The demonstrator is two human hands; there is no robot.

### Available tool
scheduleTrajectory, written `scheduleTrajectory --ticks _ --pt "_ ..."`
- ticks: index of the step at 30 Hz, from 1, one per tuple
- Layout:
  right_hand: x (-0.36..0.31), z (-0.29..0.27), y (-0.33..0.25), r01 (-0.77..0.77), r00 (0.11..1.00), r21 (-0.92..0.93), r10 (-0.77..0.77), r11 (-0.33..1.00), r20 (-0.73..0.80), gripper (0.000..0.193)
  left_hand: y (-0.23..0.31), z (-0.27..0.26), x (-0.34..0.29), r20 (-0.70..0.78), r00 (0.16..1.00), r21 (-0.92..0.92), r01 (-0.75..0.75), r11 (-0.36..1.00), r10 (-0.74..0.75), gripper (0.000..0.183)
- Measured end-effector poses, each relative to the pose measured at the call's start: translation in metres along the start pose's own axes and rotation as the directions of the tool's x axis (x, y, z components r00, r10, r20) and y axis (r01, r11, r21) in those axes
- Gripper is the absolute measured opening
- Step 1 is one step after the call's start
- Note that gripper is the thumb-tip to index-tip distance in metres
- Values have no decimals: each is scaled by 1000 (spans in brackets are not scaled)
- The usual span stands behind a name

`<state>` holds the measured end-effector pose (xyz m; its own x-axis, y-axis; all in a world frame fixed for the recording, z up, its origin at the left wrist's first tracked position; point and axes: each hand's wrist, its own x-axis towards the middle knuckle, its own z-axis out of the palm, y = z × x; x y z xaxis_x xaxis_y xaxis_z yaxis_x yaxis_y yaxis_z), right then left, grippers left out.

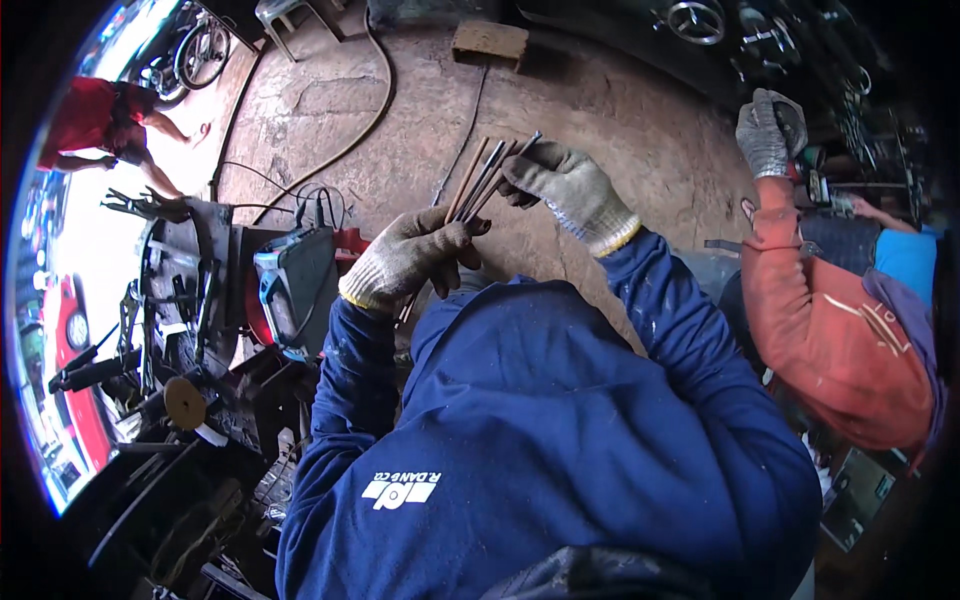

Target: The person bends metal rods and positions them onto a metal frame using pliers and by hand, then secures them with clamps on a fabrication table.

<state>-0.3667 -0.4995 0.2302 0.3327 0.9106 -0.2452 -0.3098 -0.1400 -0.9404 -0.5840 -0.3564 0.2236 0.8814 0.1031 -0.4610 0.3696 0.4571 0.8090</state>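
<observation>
Floor (600, 110): bare concrete, cable running across it, a wood block (490, 40) at the far edge. Your blue jacket (540, 430) fills the lower frame. To your right, a co-worker in an orange sleeve (820, 330), gloved hand (765, 135) raised. To your left, a cluttered bench (185, 300) of metal parts; a welder box (297, 285) stands just beside your left forearm. Your left hand (410, 258), gloved, is closed around the lower end of a bundle of rods (485, 175). Your right hand (565, 185), gloved, pinches the upper ends. Rods fan out between both hands, above the floor.
</observation>
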Motion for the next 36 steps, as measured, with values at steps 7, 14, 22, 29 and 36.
scheduleTrajectory --ticks 7,14,22,29,36 --pt "135 33 -20 -76 995 -95 82 993 61 22 63 -78 12 -128 991 -129 10 992 -27 40" --pt "235 93 -28 -113 953 -137 146 984 265 22 73 -147 4 -380 921 -164 21 986 -83 42" --pt "346 136 -6 -203 795 -249 308 947 523 24 87 -170 6 -666 738 -299 -134 945 -106 29" --pt "415 147 -43 -101 612 -345 332 933 718 30 112 -179 18 -758 652 -240 -229 943 -35 31" --pt "441 175 -30 -178 419 -430 464 885 781 38 102 -168 18 -838 539 -276 -279 920 -87 35"
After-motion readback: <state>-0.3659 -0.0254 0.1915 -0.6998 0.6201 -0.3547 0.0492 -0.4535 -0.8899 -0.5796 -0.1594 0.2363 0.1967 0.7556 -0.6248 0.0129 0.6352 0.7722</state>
